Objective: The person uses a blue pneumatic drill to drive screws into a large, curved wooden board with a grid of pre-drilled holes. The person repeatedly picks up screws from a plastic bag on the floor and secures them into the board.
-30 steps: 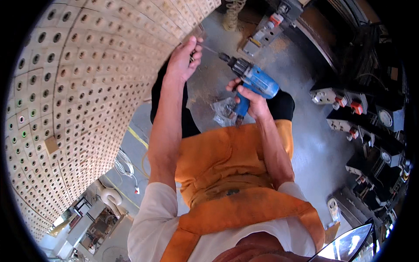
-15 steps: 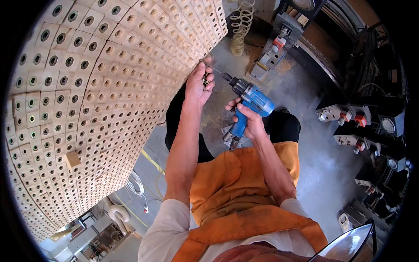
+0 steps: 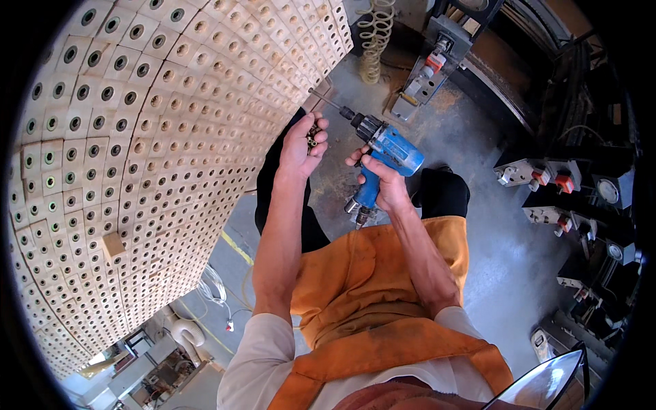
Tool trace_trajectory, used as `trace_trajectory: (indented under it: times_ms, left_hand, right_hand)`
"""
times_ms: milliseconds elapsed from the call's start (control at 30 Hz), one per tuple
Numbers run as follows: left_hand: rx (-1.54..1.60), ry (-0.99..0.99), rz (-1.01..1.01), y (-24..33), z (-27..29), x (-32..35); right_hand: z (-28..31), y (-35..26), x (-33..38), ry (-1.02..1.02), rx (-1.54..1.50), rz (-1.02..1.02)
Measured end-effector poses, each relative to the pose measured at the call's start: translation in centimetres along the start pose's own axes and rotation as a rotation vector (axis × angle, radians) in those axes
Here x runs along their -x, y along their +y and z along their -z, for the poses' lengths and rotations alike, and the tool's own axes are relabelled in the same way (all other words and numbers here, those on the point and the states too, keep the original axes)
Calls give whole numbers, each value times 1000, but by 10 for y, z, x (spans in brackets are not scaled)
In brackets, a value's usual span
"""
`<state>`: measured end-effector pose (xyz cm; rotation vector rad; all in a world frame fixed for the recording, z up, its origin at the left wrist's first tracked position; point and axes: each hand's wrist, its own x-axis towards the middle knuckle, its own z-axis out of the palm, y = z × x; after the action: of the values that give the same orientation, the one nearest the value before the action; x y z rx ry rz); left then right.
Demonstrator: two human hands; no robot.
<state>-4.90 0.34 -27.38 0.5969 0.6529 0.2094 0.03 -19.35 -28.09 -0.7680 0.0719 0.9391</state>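
Note:
My right hand (image 3: 384,181) is wrapped round the grip of a blue power driver (image 3: 396,150). Its long thin bit (image 3: 328,101) points up and left, and the tip meets the edge of a big stack of pale wooden blocks (image 3: 205,113). Just below the bit, my left hand (image 3: 301,147) is curled around several small brass-coloured threaded inserts (image 3: 312,137). Round holes cover the blocks. Those on the left hold dark metal inserts (image 3: 83,91), while many towards the upper right show bare wood. Whether an insert sits at the bit's tip is too small to tell.
One loose wooden block (image 3: 113,246) sticks out from the stack. A coiled hose (image 3: 374,48) hangs at the top. Machine units with red parts (image 3: 564,183) line the right side. Cables (image 3: 213,287) lie on the floor at lower left, near a yellow line (image 3: 237,247).
My left hand has drawn back from the bit's tip, down and slightly left, still curled round the inserts. The driver has shifted a little up and left, bringing its bit to the stack.

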Motion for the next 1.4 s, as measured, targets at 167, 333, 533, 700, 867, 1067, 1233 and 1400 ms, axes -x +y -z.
trace_trajectory:
  times_ms: [167, 333, 533, 700, 867, 1067, 1233, 1400]
  left_hand:
    - [0, 39, 61, -3, 5, 9]
    - [-14, -87, 186, -10, 14, 24]
    - [-66, -20, 43, -12, 10, 32]
    - [8, -58, -42, 8, 4, 18]
    - [-115, -29, -68, 19, -3, 20]
    - [-302, 24, -25, 13, -12, 22]
    - [-200, 31, -137, 10, -15, 4]
    - [-76, -7, -176, 5, -12, -1]
  right_hand:
    - [1, 1, -1, 11, 19, 11]
    - [-1, 0, -1, 16, 32, 12]
    - [-1, -4, 5, -4, -22, 12]
    - [15, -18, 25, -74, 37, -45]
    - [32, -25, 40, -128, 40, -153]
    - [38, -20, 40, -116, 49, -157]
    - [14, -6, 32, -45, 77, -86]
    - [4, 11, 13, -55, -66, -53]
